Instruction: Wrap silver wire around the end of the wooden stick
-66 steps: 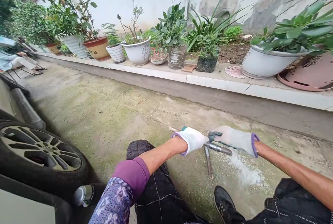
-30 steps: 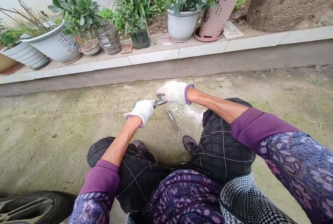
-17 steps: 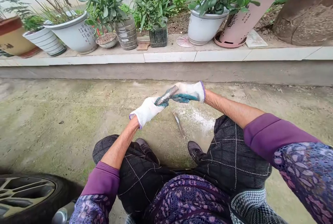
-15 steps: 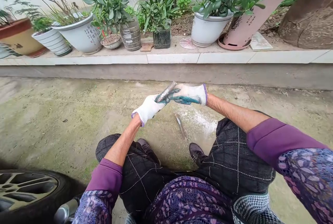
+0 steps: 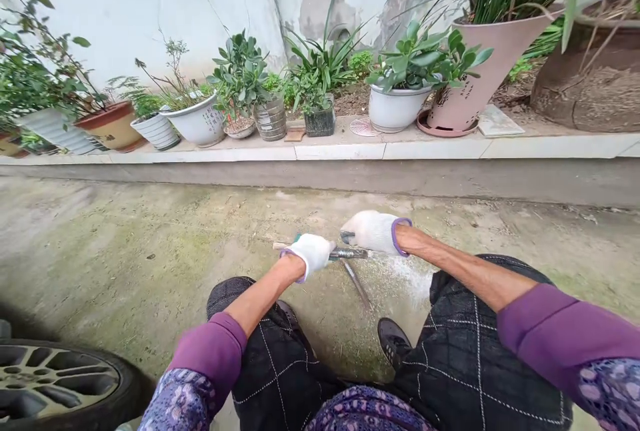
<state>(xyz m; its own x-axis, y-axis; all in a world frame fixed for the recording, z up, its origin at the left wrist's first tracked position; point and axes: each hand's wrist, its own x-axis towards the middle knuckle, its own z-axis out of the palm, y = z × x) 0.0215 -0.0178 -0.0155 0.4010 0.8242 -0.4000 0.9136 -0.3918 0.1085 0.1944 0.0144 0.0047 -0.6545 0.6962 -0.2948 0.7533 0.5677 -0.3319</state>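
Note:
My left hand (image 5: 311, 252), in a white glove with a teal palm coating, is closed round a stick-like metal tool (image 5: 351, 253). The tool lies nearly level; its shiny, ridged end points right, and a pale wooden-looking end sticks out left of the glove. My right hand (image 5: 373, 229), gloved the same way, is curled just above the shiny end. Its fingers are mostly hidden, so I cannot tell what is in them. Beneath the hands a slim metal bar (image 5: 357, 284) lies on the concrete beside a patch of white powder (image 5: 407, 279).
A tiled ledge (image 5: 340, 151) runs across ahead, with several potted plants on it, among them a white pot (image 5: 397, 111) and a tall pink pot (image 5: 463, 94). A car wheel (image 5: 55, 381) is close at the lower left. My shoe (image 5: 393, 339) is near the bar.
The view has tilted up. The tool has swung from slanting to nearly level in my left hand. My right hand has come away from my left and turned its back upward.

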